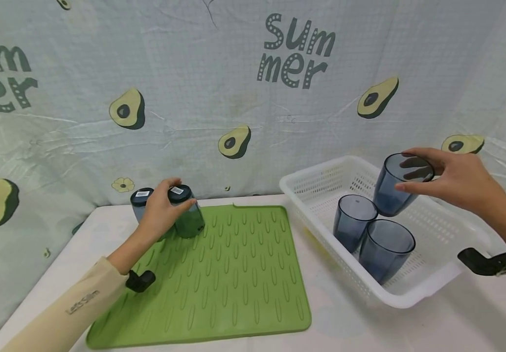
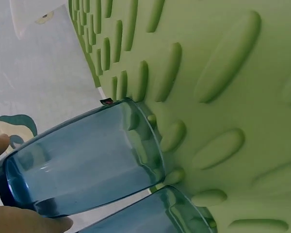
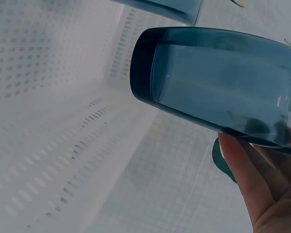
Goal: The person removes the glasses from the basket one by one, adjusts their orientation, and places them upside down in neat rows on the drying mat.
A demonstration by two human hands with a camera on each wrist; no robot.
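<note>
Near the back left corner of a green ribbed drying mat (image 1: 235, 274), my left hand (image 1: 160, 210) grips a blue tinted drinking glass (image 1: 190, 222) by its base. The left wrist view shows this glass (image 2: 87, 160) upside down, its rim on the mat. Close beside it stands another upturned glass (image 1: 139, 210), partly hidden by the hand. Over a white plastic basket (image 1: 310, 215), my right hand (image 1: 464, 181) holds a tilted glass (image 1: 389, 193) near its rim, mouth up. Two more glasses, one at the back (image 1: 353, 222) and one in front (image 1: 386, 252), stand in the basket.
The mat and basket lie on a white table (image 1: 336, 313), with the basket to the right. A pale curtain (image 1: 182, 98) printed with avocados hangs directly behind the table. The basket's perforated walls (image 3: 48, 58) rise around the glasses.
</note>
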